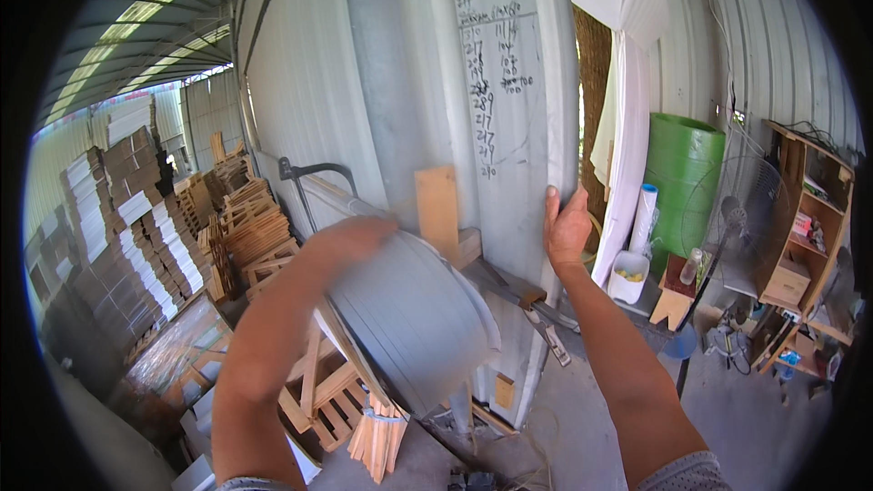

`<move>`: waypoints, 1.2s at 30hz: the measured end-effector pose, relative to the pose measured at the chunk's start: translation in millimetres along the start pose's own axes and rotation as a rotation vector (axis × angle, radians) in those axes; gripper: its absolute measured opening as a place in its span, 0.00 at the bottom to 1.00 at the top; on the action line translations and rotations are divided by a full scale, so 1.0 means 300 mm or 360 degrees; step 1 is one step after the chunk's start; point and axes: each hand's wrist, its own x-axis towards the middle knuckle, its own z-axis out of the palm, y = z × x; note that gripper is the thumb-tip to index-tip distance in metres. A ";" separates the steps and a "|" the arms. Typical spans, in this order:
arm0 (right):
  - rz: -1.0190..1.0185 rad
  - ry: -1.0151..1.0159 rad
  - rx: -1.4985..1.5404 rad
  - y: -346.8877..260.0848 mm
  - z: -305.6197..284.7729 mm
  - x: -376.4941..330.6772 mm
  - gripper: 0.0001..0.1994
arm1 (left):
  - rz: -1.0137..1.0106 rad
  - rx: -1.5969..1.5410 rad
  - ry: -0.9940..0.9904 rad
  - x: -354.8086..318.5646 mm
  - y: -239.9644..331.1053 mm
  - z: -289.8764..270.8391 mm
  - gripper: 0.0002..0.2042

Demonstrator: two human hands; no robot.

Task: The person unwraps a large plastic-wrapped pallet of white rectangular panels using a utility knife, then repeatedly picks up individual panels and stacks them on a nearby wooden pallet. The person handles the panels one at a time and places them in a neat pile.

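Observation:
My left hand point(359, 238) reaches over the top of a large roll of grey strapping point(405, 318). It is smeared by motion, so I cannot make out its fingers or whether it holds anything. My right hand point(567, 229) grips the free edge of a tall grey-white metal panel point(518, 218), thumb on the near face and the other fingers toward the far side. Handwriting in dark ink runs down that panel. A metal tool with a brown part point(544, 323) hangs low against it, between my arms. Behind the roll, a wooden block point(437, 214) stands against the panel.
Stacked flat cardboard point(136, 191) and wooden pallets point(250, 218) fill the left side. A bundle of wood strips point(377, 436) stands below the roll. To the right are a green barrel-like roll point(682, 182), a white bin point(629, 277), a fan point(732, 209) and a wooden shelf point(800, 227).

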 end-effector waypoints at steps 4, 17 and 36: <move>-0.0094 0.0058 0.0042 -0.003 -0.007 -0.003 0.25 | 0.0066 0.0227 -0.0202 0.056 -0.007 -0.014 0.19; -0.0033 -0.0152 0.0069 -0.015 -0.031 -0.001 0.26 | -0.0036 0.0147 -0.0050 -0.136 0.130 -0.151 0.13; -0.0179 -0.0037 0.0106 0.037 -0.001 0.005 0.24 | -0.0039 -0.0008 0.0670 -0.524 0.625 0.029 0.23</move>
